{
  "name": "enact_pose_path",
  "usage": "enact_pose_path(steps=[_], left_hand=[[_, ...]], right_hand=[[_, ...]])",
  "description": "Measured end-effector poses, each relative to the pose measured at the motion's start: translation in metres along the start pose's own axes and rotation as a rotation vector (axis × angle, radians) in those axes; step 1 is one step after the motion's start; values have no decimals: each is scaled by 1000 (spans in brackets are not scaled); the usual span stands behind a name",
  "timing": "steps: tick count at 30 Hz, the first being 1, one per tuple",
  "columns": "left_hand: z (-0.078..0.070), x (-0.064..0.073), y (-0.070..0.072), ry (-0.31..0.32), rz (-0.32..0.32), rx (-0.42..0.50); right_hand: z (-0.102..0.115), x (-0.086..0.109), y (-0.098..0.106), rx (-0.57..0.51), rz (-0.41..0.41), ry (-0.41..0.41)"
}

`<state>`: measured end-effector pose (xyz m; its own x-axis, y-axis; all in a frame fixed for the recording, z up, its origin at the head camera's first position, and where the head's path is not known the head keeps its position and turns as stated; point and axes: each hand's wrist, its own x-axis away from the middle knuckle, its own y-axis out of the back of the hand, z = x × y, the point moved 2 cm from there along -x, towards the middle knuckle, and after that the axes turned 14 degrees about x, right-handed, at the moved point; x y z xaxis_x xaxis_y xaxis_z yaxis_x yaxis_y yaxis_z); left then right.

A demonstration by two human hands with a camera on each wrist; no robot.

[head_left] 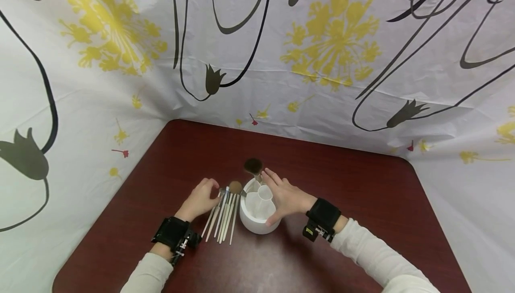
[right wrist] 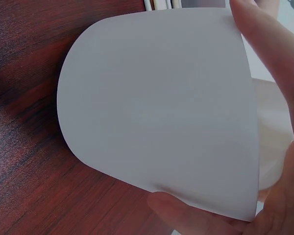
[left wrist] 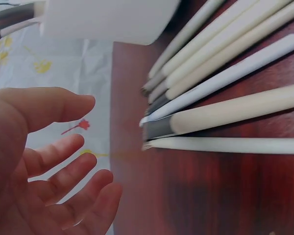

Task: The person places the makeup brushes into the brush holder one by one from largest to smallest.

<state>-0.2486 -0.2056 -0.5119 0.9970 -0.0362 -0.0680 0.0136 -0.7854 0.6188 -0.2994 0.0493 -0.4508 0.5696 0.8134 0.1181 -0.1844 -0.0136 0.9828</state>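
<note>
The brushes (left wrist: 225,78) lie loosely fanned just left of the cup (right wrist: 157,107), which holds a dark-bristled brush (head_left: 253,166). Beside their heads, the left hand (head_left: 202,198) has thumb and fingers parted around nothing; the right hand (head_left: 287,198) grips the cup's rim. Best to pinch one handle near its bristles, bracing the cup. Handles look slim and smooth; the cup is matte white, round-based, divided inside; the table (head_left: 330,163) is dark red, wood-grained.

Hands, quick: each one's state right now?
Left hand: open, holding nothing, near the makeup brushes.
Right hand: holding the white compartmented brush holder.
</note>
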Motion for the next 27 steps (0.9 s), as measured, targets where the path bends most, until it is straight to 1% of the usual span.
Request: enact_pose_path(steps=[2, 6, 15, 19, 21, 24, 27], left_hand=[[2, 1, -3, 15, 15, -9], [5, 2, -8, 38, 39, -23], [6, 4, -9, 54, 48, -26], [6, 4, -9, 51, 43, -23], [6, 4, -8, 51, 41, -23], [7, 5, -8, 55, 46, -23], [8, 4, -8, 58, 48, -25]], right_hand=[[0, 1, 1, -4, 0, 2], [-1, 4, 1, -31, -1, -19], [-5, 6, 4, -57, -46, -24], [-8, 3, 3, -106, -56, -21], [-10, 1, 2, -151, -34, -27], [-13, 1, 1, -209, 16, -59], [-14, 1, 0, -227, 48, -67]])
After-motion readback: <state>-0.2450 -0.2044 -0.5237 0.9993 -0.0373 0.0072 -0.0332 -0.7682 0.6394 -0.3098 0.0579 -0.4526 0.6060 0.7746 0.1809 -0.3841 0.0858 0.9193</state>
